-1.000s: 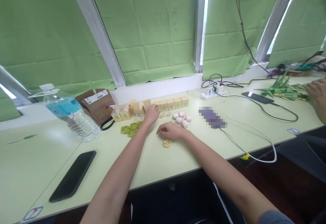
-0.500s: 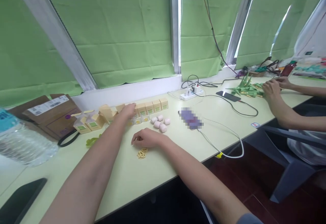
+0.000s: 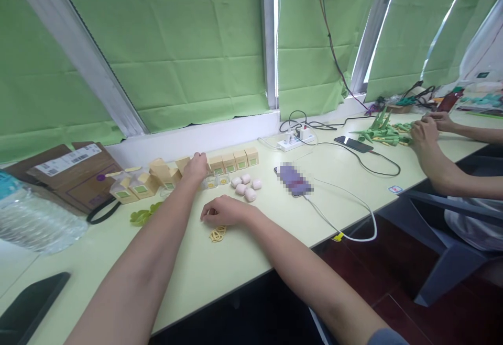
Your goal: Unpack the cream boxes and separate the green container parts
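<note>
My left hand [image 3: 195, 167] reaches into the row of small cream boxes [image 3: 240, 160] along the wall. Its fingers are curled and face away, so what they grip is hidden. Small clear pieces with yellow centres [image 3: 223, 179] lie just right of it. Closer to me, my right hand [image 3: 225, 211] rests on the table with fingers bent towards the thumb; I cannot make out what is in them. Beside its fingertips is a little heap of yellow loops [image 3: 217, 234]. Several pale pink, barrel-shaped pieces [image 3: 245, 188] sit beyond the right hand.
On the left are taller cream cartons [image 3: 143, 186], green pieces [image 3: 143, 215], a cardboard box [image 3: 80, 177] and a large water bottle [image 3: 39, 222]. A phone [image 3: 293, 179] on a white cable and a power strip [image 3: 295, 143] lie right. A co-worker's hands [image 3: 426, 131] handle green pieces.
My left hand has shifted slightly left along the boxes, its fingers more drawn in. The right hand stays almost where it was. The view has moved a little.
</note>
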`<state>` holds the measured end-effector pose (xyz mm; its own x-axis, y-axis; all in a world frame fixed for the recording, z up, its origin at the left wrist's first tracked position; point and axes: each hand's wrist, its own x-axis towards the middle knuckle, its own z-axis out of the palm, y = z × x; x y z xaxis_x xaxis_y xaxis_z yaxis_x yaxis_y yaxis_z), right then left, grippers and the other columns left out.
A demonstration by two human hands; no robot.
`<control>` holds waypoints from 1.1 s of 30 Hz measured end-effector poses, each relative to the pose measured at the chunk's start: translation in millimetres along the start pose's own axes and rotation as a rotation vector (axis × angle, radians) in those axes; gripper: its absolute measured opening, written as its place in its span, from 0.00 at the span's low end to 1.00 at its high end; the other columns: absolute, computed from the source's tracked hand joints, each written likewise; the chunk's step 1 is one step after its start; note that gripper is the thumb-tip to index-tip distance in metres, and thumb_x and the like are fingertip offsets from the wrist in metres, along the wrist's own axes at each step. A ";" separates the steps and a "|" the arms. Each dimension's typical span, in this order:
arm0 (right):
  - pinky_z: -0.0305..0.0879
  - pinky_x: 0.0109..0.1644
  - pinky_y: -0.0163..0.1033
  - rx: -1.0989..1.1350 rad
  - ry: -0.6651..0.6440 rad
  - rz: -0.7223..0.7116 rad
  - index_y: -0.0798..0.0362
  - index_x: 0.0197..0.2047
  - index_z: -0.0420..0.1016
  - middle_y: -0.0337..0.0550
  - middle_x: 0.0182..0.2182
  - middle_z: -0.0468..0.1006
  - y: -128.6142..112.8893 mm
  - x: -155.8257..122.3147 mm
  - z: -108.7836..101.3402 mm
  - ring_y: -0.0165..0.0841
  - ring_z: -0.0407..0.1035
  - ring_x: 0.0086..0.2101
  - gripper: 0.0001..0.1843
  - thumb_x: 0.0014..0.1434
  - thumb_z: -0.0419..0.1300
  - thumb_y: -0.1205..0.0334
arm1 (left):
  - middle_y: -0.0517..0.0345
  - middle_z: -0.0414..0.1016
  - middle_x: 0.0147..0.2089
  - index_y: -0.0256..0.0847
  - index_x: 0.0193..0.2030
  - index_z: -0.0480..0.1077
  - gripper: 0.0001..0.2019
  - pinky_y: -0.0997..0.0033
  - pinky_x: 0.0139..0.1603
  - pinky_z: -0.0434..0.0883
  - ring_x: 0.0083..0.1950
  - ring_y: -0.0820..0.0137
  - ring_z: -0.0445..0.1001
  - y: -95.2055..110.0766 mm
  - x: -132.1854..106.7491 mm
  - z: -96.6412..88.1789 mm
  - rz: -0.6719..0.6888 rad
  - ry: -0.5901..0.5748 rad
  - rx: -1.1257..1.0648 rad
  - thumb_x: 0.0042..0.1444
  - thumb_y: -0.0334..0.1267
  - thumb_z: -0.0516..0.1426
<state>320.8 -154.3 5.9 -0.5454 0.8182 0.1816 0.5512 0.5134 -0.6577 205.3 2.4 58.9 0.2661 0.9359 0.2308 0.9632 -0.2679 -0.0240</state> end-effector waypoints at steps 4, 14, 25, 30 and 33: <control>0.62 0.39 0.33 0.017 -0.009 0.003 0.49 0.43 0.82 0.40 0.36 0.82 0.0 -1.7 0.1 0.31 0.73 0.35 0.11 0.61 0.59 0.61 | 0.39 0.66 0.57 0.39 0.56 0.64 0.18 0.56 0.51 0.72 0.54 0.52 0.74 4.0 -16.1 -18.1 0.013 0.057 0.011 0.58 0.27 0.53; 0.61 0.38 0.34 0.033 0.007 -0.003 0.51 0.43 0.83 0.41 0.33 0.82 5.0 0.4 6.2 0.31 0.71 0.32 0.11 0.60 0.60 0.62 | 0.44 0.67 0.61 0.43 0.63 0.63 0.24 0.54 0.53 0.72 0.55 0.51 0.74 -5.7 -74.9 -40.6 0.102 0.304 -0.163 0.60 0.35 0.58; 0.64 0.39 0.36 0.083 0.176 0.157 0.54 0.48 0.79 0.43 0.32 0.80 8.2 2.0 7.8 0.33 0.72 0.31 0.14 0.60 0.59 0.65 | 0.49 0.76 0.50 0.40 0.53 0.73 0.23 0.58 0.53 0.72 0.50 0.59 0.75 -21.2 -125.4 -10.4 0.048 0.691 -0.689 0.56 0.51 0.63; 0.69 0.37 0.39 0.283 0.214 0.204 0.50 0.53 0.72 0.42 0.34 0.80 14.9 4.4 10.5 0.33 0.72 0.27 0.15 0.65 0.55 0.57 | 0.47 0.76 0.50 0.41 0.54 0.74 0.22 0.63 0.44 0.75 0.50 0.60 0.76 -15.8 -147.4 18.6 -0.045 0.686 -0.858 0.59 0.53 0.59; 0.71 0.32 0.40 0.517 0.213 0.262 0.49 0.53 0.70 0.44 0.35 0.79 16.4 6.3 11.3 0.33 0.72 0.24 0.18 0.69 0.49 0.49 | 0.47 0.75 0.50 0.42 0.54 0.74 0.22 0.61 0.45 0.75 0.49 0.60 0.76 -12.6 -157.1 23.5 -0.006 0.668 -0.851 0.58 0.53 0.60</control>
<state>319.3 -143.7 -12.0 -0.2658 0.9612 0.0732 0.2436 0.1404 -0.9597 152.3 -135.9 0.1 -0.0617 0.6928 0.7185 0.5527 -0.5757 0.6026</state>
